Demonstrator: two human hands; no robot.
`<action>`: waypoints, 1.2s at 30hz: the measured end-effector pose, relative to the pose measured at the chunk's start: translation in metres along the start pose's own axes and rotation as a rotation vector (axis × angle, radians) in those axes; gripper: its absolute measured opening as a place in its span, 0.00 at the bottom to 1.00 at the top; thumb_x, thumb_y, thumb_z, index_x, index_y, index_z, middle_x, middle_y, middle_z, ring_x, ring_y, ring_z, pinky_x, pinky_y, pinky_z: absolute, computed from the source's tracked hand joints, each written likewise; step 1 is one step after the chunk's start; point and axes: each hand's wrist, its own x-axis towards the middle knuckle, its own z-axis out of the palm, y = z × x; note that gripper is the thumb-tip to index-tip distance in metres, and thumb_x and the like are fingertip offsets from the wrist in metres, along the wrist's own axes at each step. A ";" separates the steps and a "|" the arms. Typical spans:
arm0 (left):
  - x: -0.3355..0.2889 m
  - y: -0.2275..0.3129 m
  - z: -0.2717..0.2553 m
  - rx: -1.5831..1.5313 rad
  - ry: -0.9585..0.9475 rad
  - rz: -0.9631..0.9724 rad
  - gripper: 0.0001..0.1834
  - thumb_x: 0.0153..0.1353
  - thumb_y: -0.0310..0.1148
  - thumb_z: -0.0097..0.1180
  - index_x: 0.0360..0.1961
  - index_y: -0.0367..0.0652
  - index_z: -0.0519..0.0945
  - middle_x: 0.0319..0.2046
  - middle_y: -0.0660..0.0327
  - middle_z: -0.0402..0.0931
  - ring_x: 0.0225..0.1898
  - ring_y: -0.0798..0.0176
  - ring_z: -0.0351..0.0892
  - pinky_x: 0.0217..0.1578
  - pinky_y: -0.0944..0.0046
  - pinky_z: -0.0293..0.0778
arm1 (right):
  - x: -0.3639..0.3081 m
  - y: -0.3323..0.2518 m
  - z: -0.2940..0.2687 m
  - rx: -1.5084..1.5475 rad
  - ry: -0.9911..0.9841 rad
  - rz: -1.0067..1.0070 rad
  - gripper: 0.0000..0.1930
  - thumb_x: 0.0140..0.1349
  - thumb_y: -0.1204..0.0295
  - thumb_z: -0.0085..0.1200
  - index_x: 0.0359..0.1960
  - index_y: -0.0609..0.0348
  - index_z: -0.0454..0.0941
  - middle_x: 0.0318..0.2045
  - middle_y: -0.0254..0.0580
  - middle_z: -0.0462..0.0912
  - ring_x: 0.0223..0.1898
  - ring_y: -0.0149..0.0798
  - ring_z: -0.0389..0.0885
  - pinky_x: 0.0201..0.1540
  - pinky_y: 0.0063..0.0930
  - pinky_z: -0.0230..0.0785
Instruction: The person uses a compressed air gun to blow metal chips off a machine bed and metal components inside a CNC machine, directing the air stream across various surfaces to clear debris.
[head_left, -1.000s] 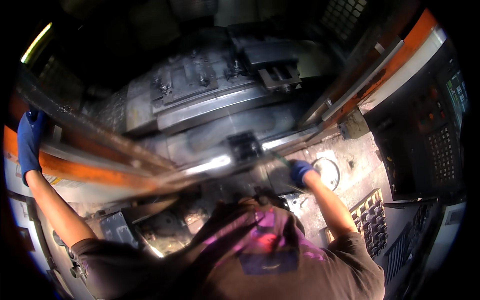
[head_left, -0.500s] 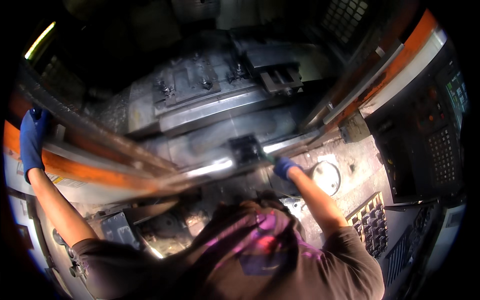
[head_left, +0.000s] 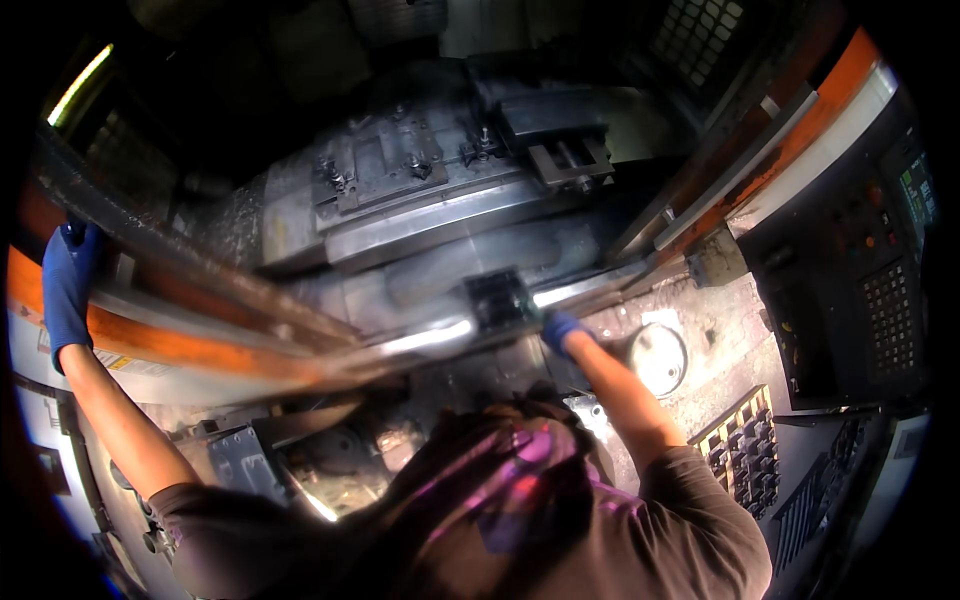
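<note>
My left hand (head_left: 70,290), in a blue glove, is closed around the edge of the orange machine door frame (head_left: 140,330) at the far left. My right hand (head_left: 562,333), also gloved in blue, is closed at the front sill of the machine. It holds a dark, block-shaped tool (head_left: 497,300) with a bit of green beside the glove; motion blur hides its exact kind. This tool lies over the bright metal sill (head_left: 430,336). Beyond it is the machine's metal table (head_left: 430,225), bearing a clamped fixture plate (head_left: 375,165) with several bolts.
A vise-like block (head_left: 570,162) sits on the table's right part. At right stands a control panel (head_left: 880,270) with keys and a screen. A rack of small dark blocks (head_left: 740,450) and a round white-lit container (head_left: 657,358) are near my right arm.
My right hand has moved slightly left, closer to the dark block-shaped tool, and less green shows between them. My left hand stays on the door frame. The view has shifted a little.
</note>
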 end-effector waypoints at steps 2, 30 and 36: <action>-0.001 -0.001 0.001 -0.005 -0.010 0.002 0.17 0.61 0.39 0.49 0.33 0.33 0.78 0.29 0.43 0.78 0.30 0.42 0.77 0.31 0.53 0.70 | -0.017 -0.015 -0.019 0.106 -0.047 0.049 0.12 0.56 0.67 0.53 0.37 0.60 0.82 0.36 0.56 0.82 0.40 0.55 0.82 0.42 0.42 0.74; -0.004 0.014 -0.005 -0.063 0.016 0.019 0.17 0.60 0.38 0.49 0.27 0.32 0.77 0.20 0.45 0.74 0.20 0.52 0.72 0.25 0.56 0.65 | 0.025 -0.004 0.021 0.328 -0.031 0.131 0.09 0.60 0.67 0.49 0.38 0.54 0.78 0.32 0.46 0.80 0.33 0.44 0.80 0.35 0.35 0.71; 0.000 -0.009 -0.003 -0.014 -0.135 -0.038 0.17 0.62 0.39 0.50 0.28 0.32 0.77 0.18 0.48 0.73 0.19 0.55 0.73 0.24 0.58 0.66 | 0.059 -0.006 0.014 0.035 -0.125 -0.046 0.10 0.58 0.69 0.51 0.38 0.56 0.80 0.33 0.47 0.81 0.34 0.44 0.81 0.37 0.34 0.73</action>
